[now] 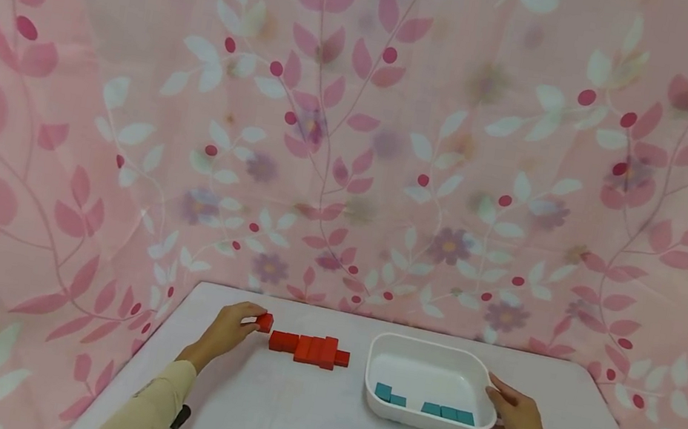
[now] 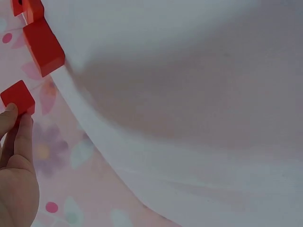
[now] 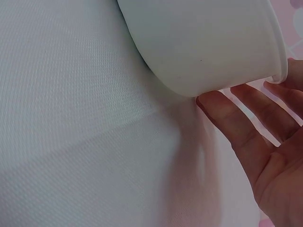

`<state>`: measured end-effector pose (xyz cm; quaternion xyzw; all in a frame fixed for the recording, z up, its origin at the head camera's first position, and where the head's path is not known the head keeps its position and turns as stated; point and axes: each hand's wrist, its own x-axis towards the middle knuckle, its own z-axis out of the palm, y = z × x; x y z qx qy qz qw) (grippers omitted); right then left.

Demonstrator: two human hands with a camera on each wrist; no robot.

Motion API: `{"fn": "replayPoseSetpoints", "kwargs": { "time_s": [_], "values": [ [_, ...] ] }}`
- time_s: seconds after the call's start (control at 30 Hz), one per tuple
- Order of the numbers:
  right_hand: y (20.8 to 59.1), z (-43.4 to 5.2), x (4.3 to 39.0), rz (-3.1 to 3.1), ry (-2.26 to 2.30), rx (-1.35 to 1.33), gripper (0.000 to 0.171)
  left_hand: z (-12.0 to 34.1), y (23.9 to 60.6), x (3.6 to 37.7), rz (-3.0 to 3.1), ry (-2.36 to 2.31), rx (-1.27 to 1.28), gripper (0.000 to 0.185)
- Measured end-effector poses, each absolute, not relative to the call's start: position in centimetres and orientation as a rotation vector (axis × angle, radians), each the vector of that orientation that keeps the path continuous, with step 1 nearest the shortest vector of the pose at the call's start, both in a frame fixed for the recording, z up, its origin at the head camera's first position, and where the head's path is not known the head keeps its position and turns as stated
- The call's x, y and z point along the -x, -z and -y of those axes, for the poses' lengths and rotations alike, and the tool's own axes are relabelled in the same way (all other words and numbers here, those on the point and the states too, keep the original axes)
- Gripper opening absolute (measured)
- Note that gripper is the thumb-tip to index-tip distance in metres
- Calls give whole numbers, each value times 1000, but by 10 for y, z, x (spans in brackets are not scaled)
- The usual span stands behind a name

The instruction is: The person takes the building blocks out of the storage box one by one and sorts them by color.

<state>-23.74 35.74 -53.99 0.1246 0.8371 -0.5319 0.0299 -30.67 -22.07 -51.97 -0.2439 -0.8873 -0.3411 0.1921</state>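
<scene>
My left hand [image 1: 227, 330] pinches a small red block [image 1: 264, 322] between thumb and fingers, at the left end of a row of red blocks [image 1: 316, 350]. A slight gap separates the held block from that row. The left wrist view shows the same red block [image 2: 18, 98] at the fingertips, apart from a larger red block [image 2: 45, 47]. On the right, my right hand [image 1: 521, 419] holds the end of a white dish [image 1: 428, 366] by its rim. Fingers [image 3: 241, 123] touch the outer wall of the dish from below in the right wrist view. Several teal blocks [image 1: 449, 413] lie inside along its near side.
A white cloth covers the table [image 1: 297, 425]. Behind the table's far edge hangs a pink curtain [image 1: 351, 171] with leaves and flowers, which also comes round both sides. The dish stands to the right of the red row, a short gap away.
</scene>
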Motion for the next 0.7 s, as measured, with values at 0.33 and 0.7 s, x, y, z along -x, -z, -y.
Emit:
{"fn": "replayPoseSetpoints", "kwargs": {
  "time_s": [0.33, 0.7],
  "values": [
    [539, -357, 235, -2583, 1639, -395, 62, 227, 540, 301, 2530, 880, 695, 33],
    [539, -357, 235, -2602, 1654, -373, 60, 221, 551, 306, 2588, 917, 614, 33]
  ]
}}
